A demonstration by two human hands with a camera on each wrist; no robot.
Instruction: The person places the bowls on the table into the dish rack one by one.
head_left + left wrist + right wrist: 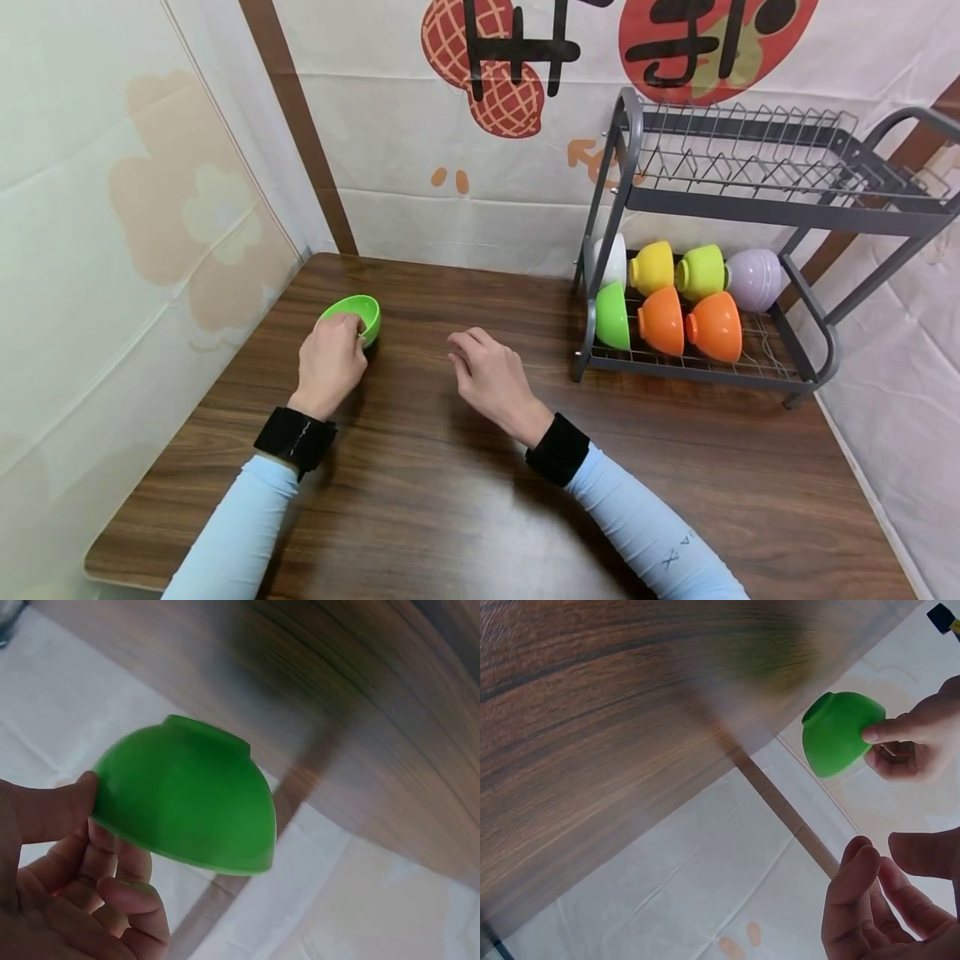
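At the left of the table, my left hand (pixel 328 360) pinches a green bowl (pixel 369 310) by its rim. In the left wrist view the thumb presses the outside of the bowl (pixel 187 799) near the rim, with the fingers curled on the other side. The bowl's foot points toward the tabletop, and the bowl appears close over it. My right hand (pixel 491 375) hovers over the middle of the table, its fingers loosely curled and holding nothing. The right wrist view shows that hand (pixel 877 907) apart from the bowl (pixel 840 735).
A two-tier dark grey dish rack (pixel 780 215) stands at the back right of the wooden table (pixel 420 500). Its lower shelf holds several bowls on their sides, among them a green bowl (pixel 612 317), an orange bowl (pixel 716 327) and a lavender bowl (pixel 753 279). Fabric walls border the table's back and sides.
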